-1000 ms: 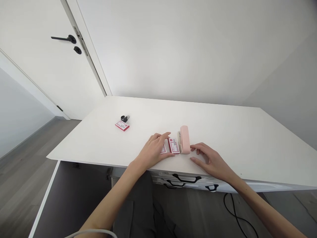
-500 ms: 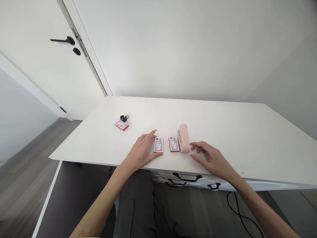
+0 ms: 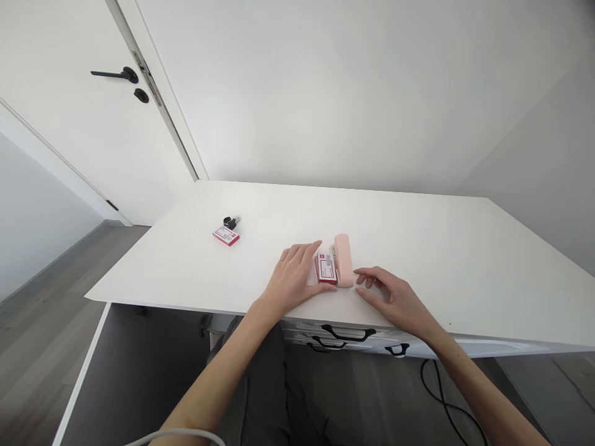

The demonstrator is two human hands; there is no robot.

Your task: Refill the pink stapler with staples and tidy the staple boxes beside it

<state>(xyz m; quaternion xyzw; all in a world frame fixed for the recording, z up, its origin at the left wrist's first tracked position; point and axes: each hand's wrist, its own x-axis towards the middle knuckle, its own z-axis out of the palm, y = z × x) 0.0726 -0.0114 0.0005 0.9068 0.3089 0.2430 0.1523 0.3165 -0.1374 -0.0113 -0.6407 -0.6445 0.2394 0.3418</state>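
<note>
Thumb and fingers of my left hand (image 3: pixel 294 272) span the near and far ends of a small red-and-white staple box (image 3: pixel 326 267). It appears to rest on top of a second such box, whose red edge peeks out at the left. A pink stapler (image 3: pixel 344 260) lies just right of the boxes, lengthwise away from me. My right hand (image 3: pixel 391 294) rests on the table with loosely bent fingers apart and nothing in them. Its fingertips are beside the stapler's near right side.
Farther left on the white table (image 3: pixel 418 235) lies another red-and-white box (image 3: pixel 226 235), with a black-and-silver keylike object (image 3: pixel 231 222) behind it. Drawers with black handles (image 3: pixel 348 334) are under the front edge. A black cable (image 3: pixel 444 396) lies on the floor.
My left hand has moved right, carrying its box from the table over to the box beside the stapler. My right hand has hardly moved. The view has shifted slightly.
</note>
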